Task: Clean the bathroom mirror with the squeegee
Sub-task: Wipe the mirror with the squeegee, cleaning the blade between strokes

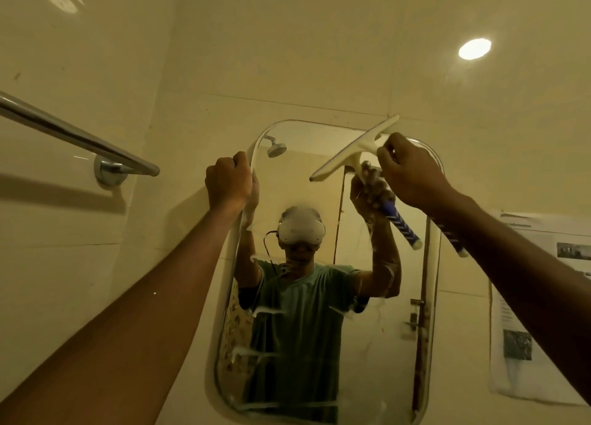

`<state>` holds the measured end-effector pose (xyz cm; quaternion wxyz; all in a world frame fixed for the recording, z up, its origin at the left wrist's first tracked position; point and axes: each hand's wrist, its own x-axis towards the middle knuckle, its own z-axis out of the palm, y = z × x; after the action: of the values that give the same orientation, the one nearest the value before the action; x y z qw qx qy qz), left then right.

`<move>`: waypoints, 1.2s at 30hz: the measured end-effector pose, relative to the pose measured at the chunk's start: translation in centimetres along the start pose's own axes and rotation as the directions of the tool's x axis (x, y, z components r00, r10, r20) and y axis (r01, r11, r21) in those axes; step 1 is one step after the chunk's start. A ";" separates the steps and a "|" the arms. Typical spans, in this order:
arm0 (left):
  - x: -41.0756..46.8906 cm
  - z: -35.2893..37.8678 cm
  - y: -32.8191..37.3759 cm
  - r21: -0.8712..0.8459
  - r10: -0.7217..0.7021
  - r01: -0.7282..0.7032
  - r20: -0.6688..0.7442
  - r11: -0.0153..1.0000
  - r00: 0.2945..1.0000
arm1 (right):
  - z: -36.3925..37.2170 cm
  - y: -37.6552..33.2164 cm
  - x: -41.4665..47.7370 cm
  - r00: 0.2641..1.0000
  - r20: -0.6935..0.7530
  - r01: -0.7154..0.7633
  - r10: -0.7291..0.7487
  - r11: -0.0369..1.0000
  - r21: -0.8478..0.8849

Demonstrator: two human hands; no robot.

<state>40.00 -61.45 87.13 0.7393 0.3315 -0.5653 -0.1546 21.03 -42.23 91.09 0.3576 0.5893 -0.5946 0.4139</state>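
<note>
The left hand (228, 181) curls around the upper left edge of the mirror (361, 344). At upper right, the right hand (412, 175) grips the squeegee (355, 151), its blade tilted against the glass

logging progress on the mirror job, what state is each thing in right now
mirror, streaked with foam
squeegee, blade tilted at the mirror's top right corner
left hand, grips the mirror's upper left edge
right hand, grips the squeegee handle
ceiling light, on
</note>
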 end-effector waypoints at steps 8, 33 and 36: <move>-0.3 0.2 -0.3 0.016 0.054 -0.054 -0.005 0.998 0.999 | 0.3 2.9 -2.2 0.999 0.032 -0.029 0.037 0.975 -0.221; -0.7 0.1 -0.8 0.033 0.177 -0.176 -0.029 0.984 0.984 | -1.6 2.0 -2.1 0.988 -0.118 -0.135 0.103 0.941 -0.310; -0.6 0.3 -0.9 0.063 0.188 -0.186 -0.030 0.980 0.982 | -1.0 1.8 -2.4 0.974 -0.082 -0.222 0.210 0.956 -0.191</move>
<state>39.70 -61.86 86.17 0.7502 0.3014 -0.5852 -0.0614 19.29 -40.36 89.17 0.3854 0.4693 -0.6826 0.4065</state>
